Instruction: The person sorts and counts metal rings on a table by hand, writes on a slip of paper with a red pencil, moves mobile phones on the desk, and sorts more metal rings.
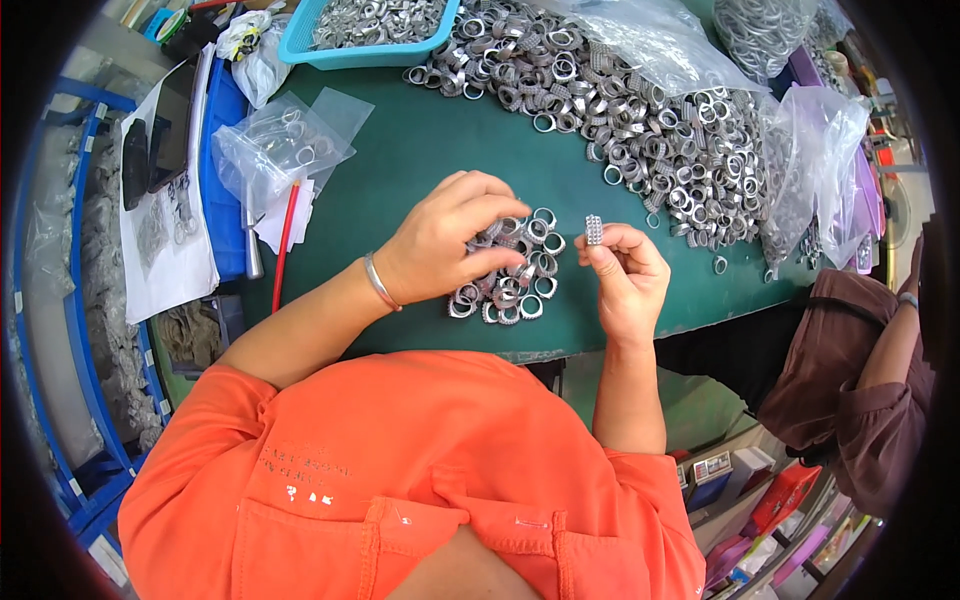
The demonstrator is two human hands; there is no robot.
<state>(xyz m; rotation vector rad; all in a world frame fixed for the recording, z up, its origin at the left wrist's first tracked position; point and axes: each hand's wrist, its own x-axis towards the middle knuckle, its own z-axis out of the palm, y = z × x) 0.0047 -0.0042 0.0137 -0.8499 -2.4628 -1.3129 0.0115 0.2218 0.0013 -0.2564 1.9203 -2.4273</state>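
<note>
Between the thumb and fingers of my right hand (630, 280), a silver ring with a studded band (594, 229) is pinched upright above the green tabletop. Beside it on the left lies a small pile of silver rings (520, 280), some studded, some showing their round openings. My left hand (450, 235) reaches over the left side of this pile, thumb and index finger apart. Its other fingertips are partly hidden, and I cannot tell whether they touch the rings. A metal bangle circles my left wrist.
A large heap of rings (650, 140) spreads over the far right of the green table (390, 140). At the back is a blue basket (370, 52) of metal pieces. Clear bags (280, 145) and a red stick (287, 240) lie left. Another person (840, 370) is at right.
</note>
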